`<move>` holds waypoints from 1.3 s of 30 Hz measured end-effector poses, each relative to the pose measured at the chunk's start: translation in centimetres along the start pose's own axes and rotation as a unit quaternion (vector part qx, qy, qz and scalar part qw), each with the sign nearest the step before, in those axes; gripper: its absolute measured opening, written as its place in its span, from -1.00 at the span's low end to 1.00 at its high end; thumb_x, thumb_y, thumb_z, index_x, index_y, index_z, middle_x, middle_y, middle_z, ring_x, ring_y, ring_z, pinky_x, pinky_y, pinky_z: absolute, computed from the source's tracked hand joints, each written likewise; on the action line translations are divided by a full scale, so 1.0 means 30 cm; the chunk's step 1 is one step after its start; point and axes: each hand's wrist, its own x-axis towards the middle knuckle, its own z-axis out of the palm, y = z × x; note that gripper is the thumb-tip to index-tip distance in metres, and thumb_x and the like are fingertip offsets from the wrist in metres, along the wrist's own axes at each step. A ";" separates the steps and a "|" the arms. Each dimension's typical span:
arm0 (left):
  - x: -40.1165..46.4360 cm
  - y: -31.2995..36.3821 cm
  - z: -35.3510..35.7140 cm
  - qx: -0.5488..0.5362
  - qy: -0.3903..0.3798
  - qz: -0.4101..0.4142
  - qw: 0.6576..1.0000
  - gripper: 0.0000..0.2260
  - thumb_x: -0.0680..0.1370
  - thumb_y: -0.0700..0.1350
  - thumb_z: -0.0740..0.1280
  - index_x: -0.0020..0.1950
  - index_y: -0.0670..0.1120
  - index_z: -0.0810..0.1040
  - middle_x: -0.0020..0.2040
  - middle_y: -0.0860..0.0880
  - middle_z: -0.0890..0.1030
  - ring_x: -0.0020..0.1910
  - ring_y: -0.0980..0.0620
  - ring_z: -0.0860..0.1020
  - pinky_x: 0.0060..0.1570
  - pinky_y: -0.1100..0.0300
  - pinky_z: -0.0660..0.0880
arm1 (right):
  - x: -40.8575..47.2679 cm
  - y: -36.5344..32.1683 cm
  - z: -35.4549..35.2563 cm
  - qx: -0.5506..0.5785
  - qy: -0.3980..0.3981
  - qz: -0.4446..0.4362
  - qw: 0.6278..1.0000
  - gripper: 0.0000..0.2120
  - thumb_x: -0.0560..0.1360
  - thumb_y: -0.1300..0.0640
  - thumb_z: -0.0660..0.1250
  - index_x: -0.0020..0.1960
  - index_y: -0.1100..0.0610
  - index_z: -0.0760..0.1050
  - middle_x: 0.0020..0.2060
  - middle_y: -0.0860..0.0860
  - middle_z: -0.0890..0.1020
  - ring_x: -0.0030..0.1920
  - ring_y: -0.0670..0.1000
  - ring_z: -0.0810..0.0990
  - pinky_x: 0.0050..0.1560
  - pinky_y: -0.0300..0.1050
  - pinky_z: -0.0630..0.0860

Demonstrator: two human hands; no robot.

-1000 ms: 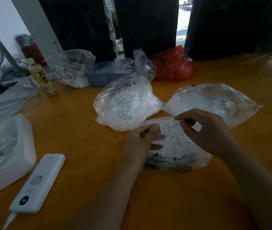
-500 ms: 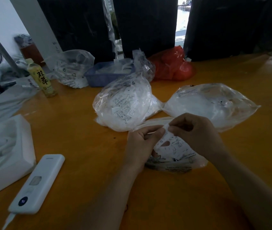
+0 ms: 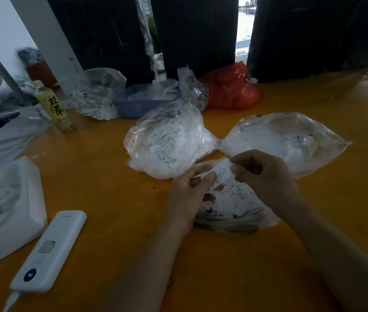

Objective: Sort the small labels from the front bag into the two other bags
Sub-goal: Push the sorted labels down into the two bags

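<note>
The front bag (image 3: 237,210), clear plastic with small printed labels inside, lies on the orange table (image 3: 102,176) under my hands. Above it, both hands pinch a small white label (image 3: 221,171): my left hand (image 3: 189,190) holds its left end and my right hand (image 3: 266,176) its right end. Two fuller clear bags lie just behind, the left bag (image 3: 167,143) with many labels showing and the right bag (image 3: 286,140), their necks meeting in the middle.
A white power bank (image 3: 48,251) with a cable lies at the front left beside a white foam block (image 3: 3,208). Further back stand a yellow drink bottle (image 3: 53,106), another clear bag (image 3: 97,93), a blue tray (image 3: 142,100) and a red bag (image 3: 232,88).
My right hand has come left from the front bag's opening to meet the left hand. Both have risen slightly and now hold one label stretched between them.
</note>
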 end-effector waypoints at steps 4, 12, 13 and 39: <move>0.004 -0.008 -0.007 0.006 0.026 0.001 1.000 -0.82 0.55 -0.13 0.53 0.12 0.06 0.70 -0.05 -0.07 0.78 -0.09 -0.01 0.75 -0.13 0.22 0.65 | 0.002 -0.003 -0.004 0.013 0.008 0.012 1.000 -0.91 0.55 0.08 0.46 0.04 -0.08 0.64 -0.20 -0.20 0.69 -0.18 -0.19 0.68 -0.17 -0.44 0.54; -0.013 0.022 -0.007 0.041 0.010 0.040 0.998 -0.82 0.57 -0.18 0.51 0.14 0.03 0.70 -0.04 -0.03 0.78 -0.06 -0.02 0.76 -0.09 0.18 0.67 | 0.006 -0.022 -0.026 -0.006 -0.018 0.011 1.000 -0.88 0.59 0.07 0.40 0.07 -0.09 0.67 -0.20 -0.21 0.71 -0.16 -0.19 0.69 -0.14 -0.40 0.57; -0.016 0.037 -0.012 0.064 0.024 0.058 0.996 -0.80 0.57 -0.18 0.51 0.14 0.06 0.70 -0.04 0.01 0.78 -0.08 0.01 0.76 -0.13 0.22 0.66 | 0.011 -0.020 -0.031 -0.007 0.003 0.011 1.000 -0.87 0.60 0.07 0.39 0.10 -0.08 0.67 -0.18 -0.22 0.71 -0.16 -0.17 0.69 -0.15 -0.36 0.59; 0.195 0.229 -0.156 0.618 0.204 0.193 0.734 -0.56 0.59 -0.33 0.28 0.39 0.04 0.58 0.30 -0.01 0.65 0.40 -0.14 0.42 0.32 -0.08 0.29 | 0.132 0.185 -0.161 -0.414 0.112 0.127 0.894 -0.69 0.61 0.18 0.33 0.35 0.14 0.51 0.20 0.18 0.65 0.30 0.24 0.50 0.37 0.11 0.38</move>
